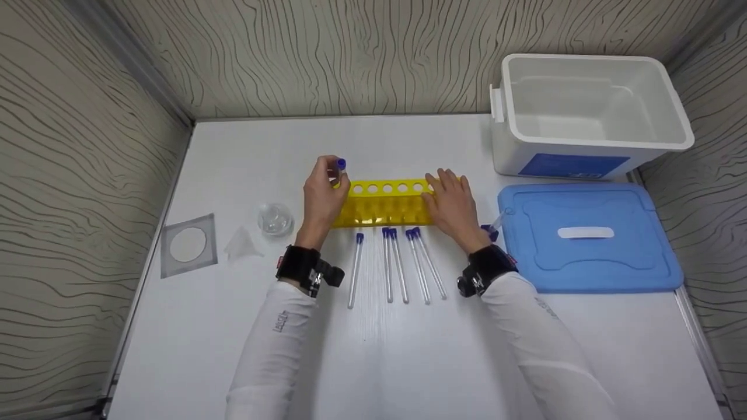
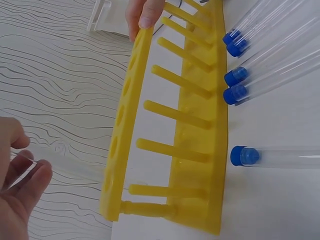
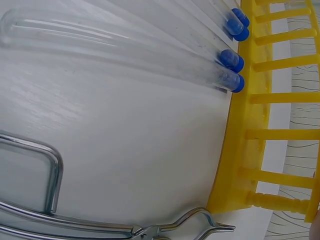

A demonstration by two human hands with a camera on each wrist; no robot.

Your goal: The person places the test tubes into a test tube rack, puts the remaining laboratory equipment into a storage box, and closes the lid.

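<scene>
The left hand (image 1: 323, 195) pinches a blue-capped test tube (image 1: 339, 170) upright over the left end of the yellow rack (image 1: 382, 203) mid-counter; the right hand (image 1: 452, 201) rests flat-fingered on the rack's right end.

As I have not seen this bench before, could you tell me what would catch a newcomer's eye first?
The bright yellow rack at mid-table, with the right hand resting on its right end and the left hand pinching a blue-capped tube over its left end. Five capped tubes lie in front; an open white bin stands at the back right.
</scene>
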